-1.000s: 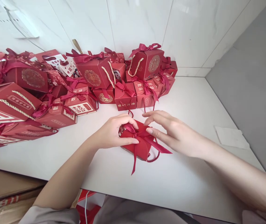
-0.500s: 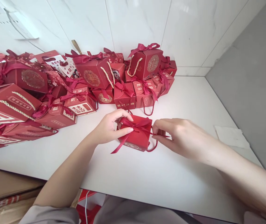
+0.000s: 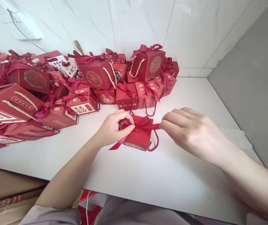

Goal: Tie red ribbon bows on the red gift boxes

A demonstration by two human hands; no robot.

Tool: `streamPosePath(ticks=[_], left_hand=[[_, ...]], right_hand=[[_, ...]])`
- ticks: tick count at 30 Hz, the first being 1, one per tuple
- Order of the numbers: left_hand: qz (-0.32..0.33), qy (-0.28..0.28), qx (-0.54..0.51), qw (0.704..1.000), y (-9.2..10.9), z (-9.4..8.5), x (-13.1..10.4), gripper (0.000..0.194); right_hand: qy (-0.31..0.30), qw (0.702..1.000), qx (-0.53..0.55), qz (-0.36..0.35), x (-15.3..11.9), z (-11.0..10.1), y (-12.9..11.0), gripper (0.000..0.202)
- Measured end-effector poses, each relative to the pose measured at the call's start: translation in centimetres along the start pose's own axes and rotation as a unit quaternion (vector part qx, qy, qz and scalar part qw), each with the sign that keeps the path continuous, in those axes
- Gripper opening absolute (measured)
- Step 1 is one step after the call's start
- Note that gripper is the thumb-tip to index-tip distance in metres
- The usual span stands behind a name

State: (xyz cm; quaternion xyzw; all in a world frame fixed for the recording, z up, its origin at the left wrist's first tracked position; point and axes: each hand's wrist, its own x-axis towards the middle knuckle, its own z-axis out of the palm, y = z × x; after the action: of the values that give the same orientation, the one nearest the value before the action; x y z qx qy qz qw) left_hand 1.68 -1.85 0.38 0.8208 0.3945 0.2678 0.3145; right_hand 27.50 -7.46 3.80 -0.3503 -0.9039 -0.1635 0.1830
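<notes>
A small red gift box (image 3: 139, 140) sits on the white table in front of me, with a twisted red cord handle (image 3: 157, 142) on its right side. Across its top lies a dark pink ribbon (image 3: 142, 123) tied in a bow. My left hand (image 3: 117, 127) pinches the bow's left loop between thumb and fingers, at the box's upper left. To the right of the box, my right hand (image 3: 183, 132) is closed on the ribbon's right end, which is drawn out taut. One loose ribbon tail hangs toward the lower left.
Several finished red gift boxes (image 3: 96, 73) with ribbons and rope handles are piled along the tiled wall, behind and to the left. A white tissue (image 3: 236, 137) lies at the right table edge. A cardboard box (image 3: 9, 187) is below at the lower left.
My right hand has moved right and slightly up from the box, pulling the ribbon's right end out straight. My left hand keeps its pinch on the bow.
</notes>
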Motion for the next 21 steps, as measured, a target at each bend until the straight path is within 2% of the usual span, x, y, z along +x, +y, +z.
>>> streamPosePath(ticks=[2, 6, 9, 12, 15, 18, 21], left_hand=[[-0.002, -0.001, -0.007, 1.0, -0.2, 0.0, 0.0, 0.002], [-0.001, -0.004, -0.013, 1.0, -0.4, 0.0, 0.1, 0.002], [0.003, -0.005, -0.01, 1.0, -0.3, 0.1, 0.1, 0.001], [0.002, -0.003, -0.009, 1.0, -0.3, 0.1, 0.1, 0.001], [0.009, -0.007, -0.006, 1.0, -0.3, 0.0, 0.1, 0.002], [0.01, -0.024, -0.002, 1.0, -0.1, -0.3, 0.1, 0.004], [0.016, -0.056, -0.009, 0.998, 0.0, -0.8, 0.1, 0.011]], right_hand=[[0.025, 0.999, 0.015, -0.041, 0.2, -0.6, -0.1, 0.026], [0.035, 0.988, 0.084, -0.123, 0.2, -1.2, -1.7, 0.028], [0.034, 0.982, 0.112, -0.149, 0.2, -0.8, -3.2, 0.034], [0.034, 0.979, 0.116, -0.167, 0.4, -0.5, -3.9, 0.034], [-0.024, 0.987, 0.098, -0.125, 0.3, -0.6, -3.1, 0.03], [-0.129, 0.988, 0.078, -0.025, -0.6, -0.6, -1.4, 0.027], [-0.214, 0.972, 0.057, 0.074, -2.1, 0.0, 0.2, 0.026]])
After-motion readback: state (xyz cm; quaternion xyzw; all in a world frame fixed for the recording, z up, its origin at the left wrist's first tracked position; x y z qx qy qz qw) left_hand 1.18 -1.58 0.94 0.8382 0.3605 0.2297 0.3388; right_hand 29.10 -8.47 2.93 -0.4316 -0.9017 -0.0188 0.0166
